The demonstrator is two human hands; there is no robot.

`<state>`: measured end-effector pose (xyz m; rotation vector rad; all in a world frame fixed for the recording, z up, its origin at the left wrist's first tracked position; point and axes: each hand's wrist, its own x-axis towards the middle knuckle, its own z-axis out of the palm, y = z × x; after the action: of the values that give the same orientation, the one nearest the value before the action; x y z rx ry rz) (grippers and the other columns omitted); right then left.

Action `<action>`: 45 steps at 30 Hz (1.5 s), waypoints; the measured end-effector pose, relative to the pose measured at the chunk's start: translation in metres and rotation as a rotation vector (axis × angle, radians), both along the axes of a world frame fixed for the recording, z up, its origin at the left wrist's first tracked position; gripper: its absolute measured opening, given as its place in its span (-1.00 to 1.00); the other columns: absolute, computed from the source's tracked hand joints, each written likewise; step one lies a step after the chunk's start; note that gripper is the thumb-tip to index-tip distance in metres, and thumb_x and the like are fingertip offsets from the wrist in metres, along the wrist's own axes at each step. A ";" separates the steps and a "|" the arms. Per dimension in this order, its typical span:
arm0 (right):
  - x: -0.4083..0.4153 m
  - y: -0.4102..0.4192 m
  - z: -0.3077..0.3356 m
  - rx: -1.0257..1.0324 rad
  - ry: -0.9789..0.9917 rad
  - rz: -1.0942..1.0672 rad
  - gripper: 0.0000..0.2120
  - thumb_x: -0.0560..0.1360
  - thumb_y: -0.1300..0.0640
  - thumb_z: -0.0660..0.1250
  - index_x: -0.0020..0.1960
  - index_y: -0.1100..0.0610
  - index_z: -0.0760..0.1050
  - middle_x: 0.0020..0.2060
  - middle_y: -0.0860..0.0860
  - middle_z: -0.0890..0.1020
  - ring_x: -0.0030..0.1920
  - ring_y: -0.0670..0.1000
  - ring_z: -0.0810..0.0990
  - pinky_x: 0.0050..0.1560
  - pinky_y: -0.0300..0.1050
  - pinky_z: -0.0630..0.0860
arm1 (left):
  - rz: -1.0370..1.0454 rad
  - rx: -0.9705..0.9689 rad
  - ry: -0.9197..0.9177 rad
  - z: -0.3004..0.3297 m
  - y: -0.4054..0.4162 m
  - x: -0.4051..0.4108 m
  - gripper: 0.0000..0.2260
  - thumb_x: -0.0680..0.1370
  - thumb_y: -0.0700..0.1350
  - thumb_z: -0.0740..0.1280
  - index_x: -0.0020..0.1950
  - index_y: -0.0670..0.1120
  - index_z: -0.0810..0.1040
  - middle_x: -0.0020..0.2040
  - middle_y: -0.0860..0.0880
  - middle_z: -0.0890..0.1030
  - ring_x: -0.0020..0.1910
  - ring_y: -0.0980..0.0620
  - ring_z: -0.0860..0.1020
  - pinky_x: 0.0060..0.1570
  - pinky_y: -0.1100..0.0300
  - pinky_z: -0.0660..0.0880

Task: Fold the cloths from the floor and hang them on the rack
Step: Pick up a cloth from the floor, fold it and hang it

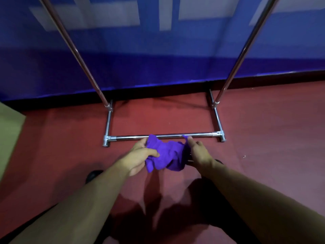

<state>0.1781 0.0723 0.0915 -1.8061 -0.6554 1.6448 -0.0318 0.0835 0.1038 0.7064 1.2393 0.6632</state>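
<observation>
Cloth (166,156): purple, bunched up, held in the air between both hands, above the red floor (263,129), just in front of the rack's low front bar.
Progress: early, by my read. Cloth is off the floor but not folded; it's a crumpled wad with loose ends hanging down. Nothing hangs on any rack part in view.
Left to do: spread it, fold it, hang it. The rack's top rail is out of frame, so can't tell if other cloths are up there. No other cloths visible on the floor.
Left hand (140,157): grasping the cloth's left side, thumb lying across the fabric, fingers curled behind it.
Right hand (198,152): pinching a top corner of the cloth at the right side, fingertips up near the bar; rest of the fingers partly hidden by fabric.
Cloth vs hands: spans the gap between them, bulk sagging toward the middle and lower left.
Rack (163,136): chrome frame, two uprights leaning out of frame, base on the floor against a blue wall (158,59).
Extra: tan box edge (8,131) at far left, dark shoe tip (93,175) near the left forearm.
</observation>
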 end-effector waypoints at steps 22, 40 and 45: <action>-0.016 -0.079 0.165 0.247 0.173 0.106 -0.69 0.67 0.01 0.24 0.19 0.22 0.58 0.04 0.21 0.72 0.06 0.19 0.70 0.12 0.10 0.63 | 0.184 0.177 0.030 0.172 -0.101 -0.062 -0.64 0.55 -0.42 0.13 0.24 -0.20 0.57 0.00 -0.21 0.66 -0.14 -0.08 0.66 -0.15 0.14 0.60; 0.032 -0.053 0.162 0.014 -0.024 0.036 -0.89 0.58 0.12 0.34 -0.12 0.09 0.53 -0.29 0.06 0.53 -0.32 0.02 0.50 -0.27 -0.14 0.47 | 0.364 0.231 -0.041 0.166 -0.067 -0.080 -0.61 0.51 -0.45 0.11 0.28 -0.29 0.52 0.08 -0.29 0.63 -0.06 -0.14 0.64 -0.06 0.12 0.62; 0.038 -0.055 0.171 0.033 0.313 -0.118 -0.86 0.57 0.30 0.28 0.06 0.10 0.51 -0.19 0.08 0.60 -0.30 0.01 0.60 -0.29 -0.12 0.62 | 0.431 0.222 -0.112 0.168 -0.066 -0.092 -0.63 0.52 -0.40 0.13 0.27 -0.25 0.53 0.07 -0.27 0.61 -0.12 -0.11 0.64 -0.14 0.14 0.62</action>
<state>0.2163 0.0175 0.2622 -1.4898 -0.4251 1.7737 -0.1233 0.0171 0.2714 0.5764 1.2353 1.1944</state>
